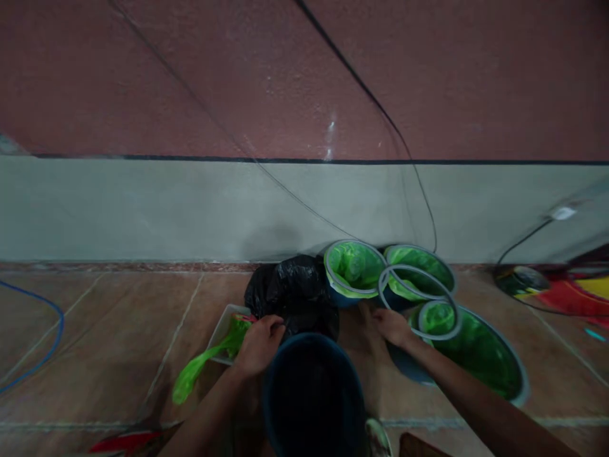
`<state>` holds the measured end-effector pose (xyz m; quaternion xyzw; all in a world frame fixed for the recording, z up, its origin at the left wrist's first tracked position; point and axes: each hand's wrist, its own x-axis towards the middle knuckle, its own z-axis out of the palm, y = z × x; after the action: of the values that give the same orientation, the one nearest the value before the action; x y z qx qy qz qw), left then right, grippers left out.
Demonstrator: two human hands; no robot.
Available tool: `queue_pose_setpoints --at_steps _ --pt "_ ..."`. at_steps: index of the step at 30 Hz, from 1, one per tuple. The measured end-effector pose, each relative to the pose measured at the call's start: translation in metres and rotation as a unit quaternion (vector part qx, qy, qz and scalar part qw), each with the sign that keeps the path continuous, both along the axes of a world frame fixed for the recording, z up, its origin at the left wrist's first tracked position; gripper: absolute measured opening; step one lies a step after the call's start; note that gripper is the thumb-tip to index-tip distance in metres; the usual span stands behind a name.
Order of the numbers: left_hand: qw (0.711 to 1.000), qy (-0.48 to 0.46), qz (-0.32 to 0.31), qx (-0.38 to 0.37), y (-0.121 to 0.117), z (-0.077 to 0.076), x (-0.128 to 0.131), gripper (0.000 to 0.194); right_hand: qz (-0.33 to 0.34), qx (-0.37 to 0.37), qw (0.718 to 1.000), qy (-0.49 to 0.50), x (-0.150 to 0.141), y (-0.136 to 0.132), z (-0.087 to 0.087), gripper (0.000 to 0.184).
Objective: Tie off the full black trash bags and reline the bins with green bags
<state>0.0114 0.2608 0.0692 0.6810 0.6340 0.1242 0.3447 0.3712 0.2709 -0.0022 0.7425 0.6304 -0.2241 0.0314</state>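
A dark blue bin (pixel 311 343) stands upright right in front of me, its mouth facing up and its inside dark. My left hand (pixel 259 348) is beside its left rim, fingers curled together; anything in them is hidden. Just left of that hand, a bright green plastic bag (pixel 200 368) trails over the edge of a white tray (pixel 221 327). My right hand (pixel 394 329) is closed on a loose grey ring (pixel 459 317), which tilts over the lined bins. Behind the blue bin slump black plastic bags (pixel 297 279).
Against the wall are two bins with green liners, one on the left (pixel 354 270) and one on the right (pixel 421 273). A larger green-lined bin (pixel 485 355) stands nearer. Cables (pixel 361 82) hang down the wall. A blue hose (pixel 59 324) lies left; red-and-yellow material (pixel 571 295) lies right.
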Motion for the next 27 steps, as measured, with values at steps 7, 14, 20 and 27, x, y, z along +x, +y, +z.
queue_pose_setpoints --at_steps 7,14,20,27 --pt "0.998 0.058 -0.019 -0.021 -0.018 -0.009 0.007 0.028 -0.025 0.04 0.993 -0.108 0.061 -0.036 -0.008 0.034" --pt "0.993 0.081 -0.019 -0.086 -0.039 -0.013 -0.011 0.028 0.015 0.053 0.995 -0.082 0.038 -0.032 -0.007 0.037" --pt "0.995 0.056 -0.02 -0.086 -0.081 0.0 -0.012 0.028 0.132 0.031 0.99 -0.033 -0.002 -0.043 -0.008 0.038" --pt "0.993 0.066 -0.01 -0.097 -0.111 0.005 -0.014 0.026 0.244 0.035 0.967 0.066 -0.109 -0.041 -0.002 0.034"
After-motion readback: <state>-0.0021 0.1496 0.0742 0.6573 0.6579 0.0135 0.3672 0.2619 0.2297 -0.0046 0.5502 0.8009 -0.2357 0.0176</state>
